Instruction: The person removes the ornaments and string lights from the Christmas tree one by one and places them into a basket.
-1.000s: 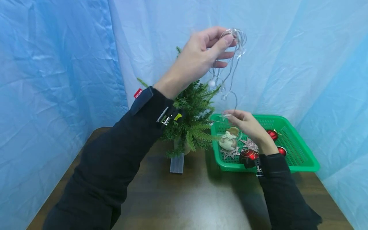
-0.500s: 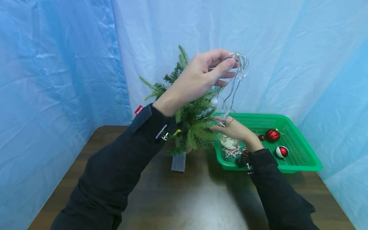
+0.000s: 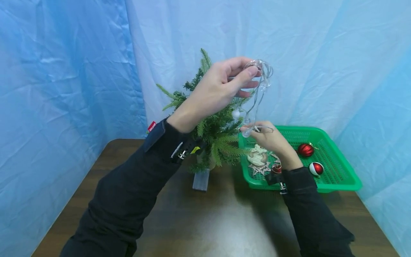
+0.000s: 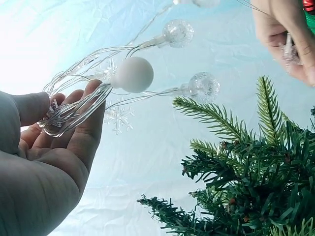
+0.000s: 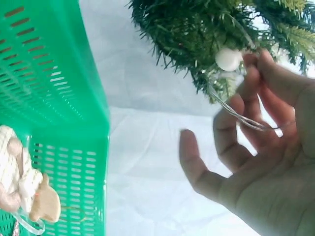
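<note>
My left hand [image 3: 221, 84] is raised in front of the small green Christmas tree [image 3: 218, 142], pinching a loose coil of string lights [image 3: 268, 71] between thumb and fingers. In the left wrist view, clear crackled balls, a white ball [image 4: 137, 74] and a clear snowflake [image 4: 119, 118] dangle from the transparent wire. Lower down, over the left end of the green basket [image 3: 341, 157], my right hand [image 3: 271, 139] pinches part of the same strand between thumb and fingertips. Close to the tree's branches, a length of wire loops across its fingers in the right wrist view.
The basket holds a snowman ornament [image 3: 257, 156], glittery stars [image 3: 259, 168], a red ball [image 3: 305, 150] and a red-and-white ball [image 3: 316, 168]. A grey foot [image 3: 201, 180] of the tree stands on the brown wooden table [image 3: 199, 221]. Blue cloth [image 3: 321, 71] hangs behind.
My left hand has come down with the coil, uncovering the treetop. The right hand dipped left toward the tree, then came back up slightly to the right, still with the strand.
</note>
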Available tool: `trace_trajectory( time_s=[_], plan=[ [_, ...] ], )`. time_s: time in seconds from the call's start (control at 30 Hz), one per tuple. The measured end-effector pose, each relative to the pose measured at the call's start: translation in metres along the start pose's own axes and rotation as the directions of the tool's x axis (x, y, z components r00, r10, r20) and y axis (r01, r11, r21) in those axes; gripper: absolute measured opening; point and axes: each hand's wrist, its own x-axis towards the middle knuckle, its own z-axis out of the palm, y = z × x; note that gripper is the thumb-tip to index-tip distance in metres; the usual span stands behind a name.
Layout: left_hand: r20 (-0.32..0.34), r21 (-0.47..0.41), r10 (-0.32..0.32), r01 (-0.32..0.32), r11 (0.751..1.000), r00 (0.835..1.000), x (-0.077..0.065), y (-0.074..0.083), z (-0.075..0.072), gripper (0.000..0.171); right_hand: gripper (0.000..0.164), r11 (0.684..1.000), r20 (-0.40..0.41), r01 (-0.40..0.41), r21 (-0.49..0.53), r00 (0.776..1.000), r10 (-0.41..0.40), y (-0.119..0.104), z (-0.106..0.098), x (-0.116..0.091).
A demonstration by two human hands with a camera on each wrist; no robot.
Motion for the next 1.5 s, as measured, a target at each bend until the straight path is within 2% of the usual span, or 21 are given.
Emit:
trace_trajectory(
  time_s=[0.2, 0.33, 0.4, 0.5, 0.6, 0.8, 0.9, 1.0, 1.1, 1.33, 1.43, 1.5],
  plan=[
    [-0.015, -0.012, 0.009, -0.009, 1.0, 1.0, -0.007, 0.002, -0.002, 0.029, 0.031, 0.998, -0.147, 0.045, -0.053, 0.988, -0.053, -0.009, 0.004, -0.001],
    [-0.061, -0.022, 0.015, -0.016, 1.0, 0.998, -0.017, 0.005, -0.003, 0.029, 0.037, 0.998, -0.215, 0.057, 0.024, 0.975, -0.05, -0.014, 0.002, -0.01],
    [-0.084, -0.035, 0.007, -0.01, 0.999, 0.996, -0.024, 0.006, -0.003, 0.029, 0.042, 0.997, -0.234, 0.035, 0.062, 0.972, -0.019, -0.014, 0.0, -0.017],
    [-0.111, -0.054, 0.004, -0.011, 0.998, 0.994, -0.036, 0.006, -0.002, 0.029, 0.048, 0.993, -0.253, -0.037, 0.11, 0.965, 0.064, -0.012, -0.001, -0.029],
    [-0.126, -0.065, 0.005, -0.014, 0.998, 0.992, -0.05, 0.004, -0.002, 0.029, 0.051, 0.989, -0.273, -0.095, 0.113, 0.954, 0.123, -0.009, 0.0, -0.042],
    [-0.133, -0.067, 0.05, -0.06, 0.996, 0.99, -0.083, -0.009, 0.0, 0.028, 0.049, 0.99, -0.296, -0.105, 0.089, 0.947, 0.127, -0.003, 0.002, -0.065],
    [-0.14, -0.088, 0.053, -0.066, 0.994, 0.989, -0.102, -0.017, 0.001, 0.028, 0.046, 0.991, -0.305, -0.105, 0.086, 0.944, 0.126, 0.0, 0.003, -0.075],
    [-0.163, -0.113, 0.048, -0.067, 0.991, 0.985, -0.119, -0.025, 0.002, 0.027, 0.041, 0.994, -0.285, -0.077, 0.081, 0.954, 0.097, 0.002, 0.002, -0.085],
    [-0.185, -0.132, 0.033, -0.058, 0.99, 0.982, -0.134, -0.033, 0.002, 0.027, 0.03, 0.997, -0.232, -0.017, 0.069, 0.972, 0.033, 0.006, 0.0, -0.093],
    [-0.222, -0.166, -0.035, -0.002, 0.986, 0.974, -0.157, -0.06, -0.001, 0.027, 0.016, 0.995, -0.102, 0.092, 0.04, 0.991, -0.088, 0.01, -0.008, -0.103],
    [-0.206, -0.172, -0.047, 0.011, 0.985, 0.977, -0.164, -0.072, -0.003, 0.027, 0.018, 0.977, -0.022, 0.201, 0.072, 0.98, -0.2, 0.012, -0.009, -0.104],
    [-0.186, -0.172, -0.048, 0.015, 0.985, 0.981, -0.169, -0.077, -0.005, 0.026, 0.025, 0.953, 0.02, 0.285, 0.104, 0.957, -0.289, 0.013, -0.008, -0.105]
  ],
)
